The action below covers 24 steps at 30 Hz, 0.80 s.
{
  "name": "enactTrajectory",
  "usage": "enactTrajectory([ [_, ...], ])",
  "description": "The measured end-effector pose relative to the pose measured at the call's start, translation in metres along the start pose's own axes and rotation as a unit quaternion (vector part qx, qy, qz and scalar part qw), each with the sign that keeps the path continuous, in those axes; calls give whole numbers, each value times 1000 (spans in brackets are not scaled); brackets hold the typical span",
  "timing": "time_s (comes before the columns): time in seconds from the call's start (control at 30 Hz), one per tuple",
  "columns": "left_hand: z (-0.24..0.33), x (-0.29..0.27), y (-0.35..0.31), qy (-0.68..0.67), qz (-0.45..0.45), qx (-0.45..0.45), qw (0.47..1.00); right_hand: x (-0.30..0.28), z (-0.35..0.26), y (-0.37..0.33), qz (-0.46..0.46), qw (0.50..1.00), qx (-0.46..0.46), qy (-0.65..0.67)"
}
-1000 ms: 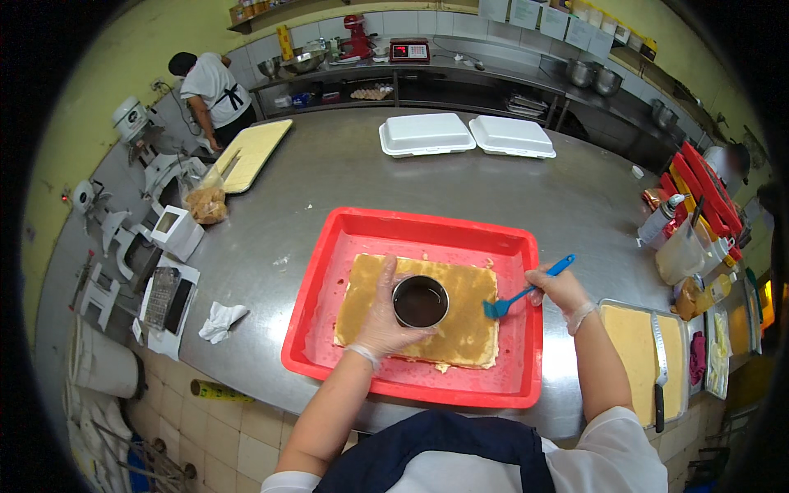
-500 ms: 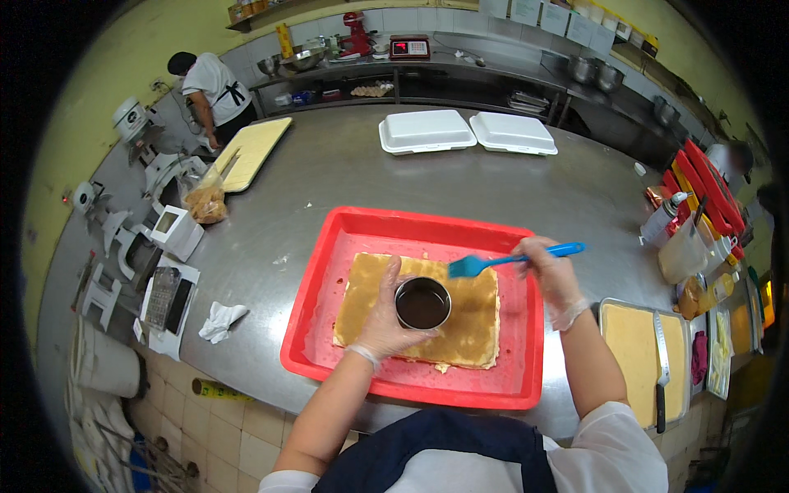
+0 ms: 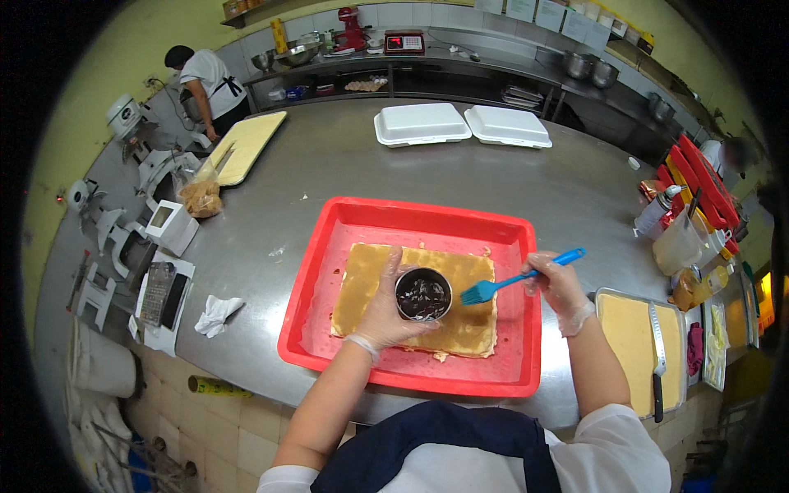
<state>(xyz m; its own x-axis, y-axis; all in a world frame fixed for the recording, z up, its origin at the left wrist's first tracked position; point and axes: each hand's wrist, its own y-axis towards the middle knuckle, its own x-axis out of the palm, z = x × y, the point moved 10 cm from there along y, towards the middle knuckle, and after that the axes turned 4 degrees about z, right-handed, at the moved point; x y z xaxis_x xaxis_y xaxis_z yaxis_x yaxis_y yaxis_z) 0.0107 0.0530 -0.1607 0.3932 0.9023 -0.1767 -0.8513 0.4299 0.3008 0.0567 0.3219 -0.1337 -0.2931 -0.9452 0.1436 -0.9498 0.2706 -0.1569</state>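
Note:
In a clear glove, my left hand (image 3: 385, 306) is closed round a small round metal cup (image 3: 423, 294) of dark liquid whose surface is rippled. The cup is above a rectangular sheet cake (image 3: 362, 279), brown and moist on top with pale cream at its edges. My gloved right hand (image 3: 555, 283) grips a blue pastry brush (image 3: 509, 282) by its handle. The bristles point left, over the cake just right of the cup. A red rectangular tray (image 3: 329, 222) with pinkish lining surrounds the cake.
Two white foam boxes (image 3: 423, 125) stand across the steel table. At right lie a sheet cake in a pan (image 3: 620, 345) and a long serrated knife (image 3: 657, 353); bottles (image 3: 653, 214) crowd behind. Crumpled tissue (image 3: 218, 314) lies left. A co-worker (image 3: 209, 86) bends at far left.
The brush has swung down, its bristles now lower and nearer the cake's right half. The liquid, smooth before, is now rippled. My left hand stays round the cup.

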Motion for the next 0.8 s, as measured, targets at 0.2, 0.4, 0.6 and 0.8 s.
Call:
enactTrajectory([
  [0.2,5,-5,2,-8,18,28,999,-31,30,-41,9,981,72,-182],
  [0.4,5,-12,2,-31,50,-7,998,-35,16,-37,88,981,31,-168],
  [0.6,9,-22,1,3,84,2,996,3,31,-25,20,982,60,-176],
  [0.8,10,-26,1,-10,96,6,995,26,35,-7,-11,979,62,-193],
])
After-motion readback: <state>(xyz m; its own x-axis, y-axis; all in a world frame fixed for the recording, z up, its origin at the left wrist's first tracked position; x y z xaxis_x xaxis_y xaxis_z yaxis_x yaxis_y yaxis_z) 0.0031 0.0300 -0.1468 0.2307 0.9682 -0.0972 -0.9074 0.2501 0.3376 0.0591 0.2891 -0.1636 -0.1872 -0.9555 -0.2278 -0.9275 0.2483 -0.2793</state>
